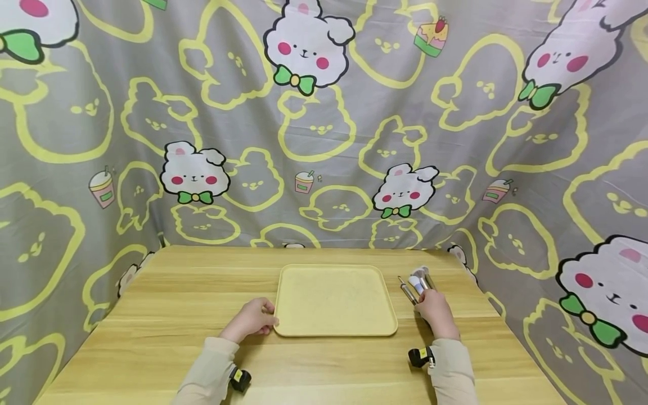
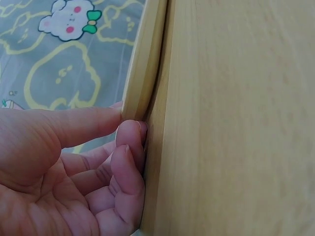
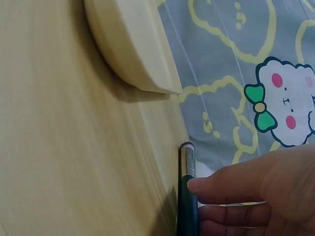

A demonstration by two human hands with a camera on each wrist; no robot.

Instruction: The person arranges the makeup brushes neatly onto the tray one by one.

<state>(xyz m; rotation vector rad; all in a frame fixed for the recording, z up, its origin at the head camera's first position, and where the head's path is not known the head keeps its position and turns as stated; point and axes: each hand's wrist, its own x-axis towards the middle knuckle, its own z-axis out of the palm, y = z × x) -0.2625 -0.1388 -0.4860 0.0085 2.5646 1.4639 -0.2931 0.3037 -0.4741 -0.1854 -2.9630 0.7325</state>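
Observation:
A pale yellow rectangular tray (image 1: 334, 298) lies flat on the wooden table. At its front left corner my left hand (image 1: 253, 319) pinches the rim, the thumb against the tray's edge (image 2: 140, 69) and the other fingers curled low by the tabletop. To the right of the tray lie several makeup brushes (image 1: 416, 283), heads pointing away from me. My right hand (image 1: 436, 309) holds them around their handles. In the right wrist view the thumb presses on a brush with a dark handle (image 3: 188, 206) and silver ferrule. The palm hides the handle ends of the other brushes.
The wooden table (image 1: 202, 281) reaches back to a grey curtain (image 1: 324, 124) with rabbit prints, which also hangs at both sides. A black wrist camera (image 1: 240, 379) sits by the left sleeve, another camera (image 1: 419, 357) by the right sleeve.

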